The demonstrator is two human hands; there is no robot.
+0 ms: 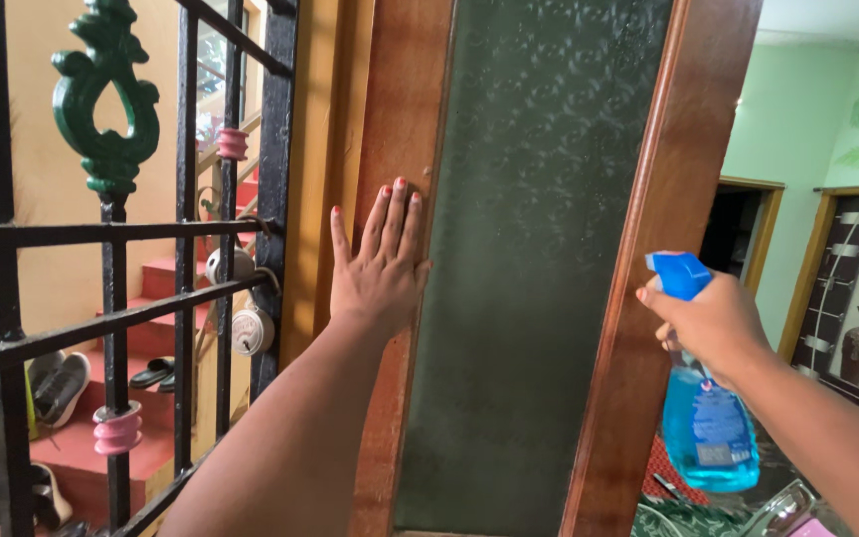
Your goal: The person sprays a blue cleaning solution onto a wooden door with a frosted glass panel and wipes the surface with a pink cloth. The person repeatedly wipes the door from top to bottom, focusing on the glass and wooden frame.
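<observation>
Head view: the left hand (382,261) is lying flat, fingers spread and holding nothing, against the left wooden stile of the door (402,149), just beside the frosted green glass panel (539,249). The right hand (713,323) is closing around the neck of a spray bottle (708,423) — blue nozzle pointing left at the glass, blue liquid filling the lower body — with a finger sitting near the trigger. The bottle is hanging to the right of the door's right stile, apart from the wood and the glass.

What could go wrong, judging from this: the nozzle is sitting close to the right stile, so a squeeze from this angle could be wetting the wood rather than the glass, and runs could be streaking down the frame. The door looks open and free to swing; pressure from the flat left palm alone may not be holding it steady, and it could be drifting toward the black iron gate (111,298) at the left, where a padlock (251,330) is hanging. Liquid could also be dripping onto the patterned cloth (688,517) below the bottle. Shoes (57,383) are lying on the red steps (166,278) beyond the gate — well apart from all this.
</observation>
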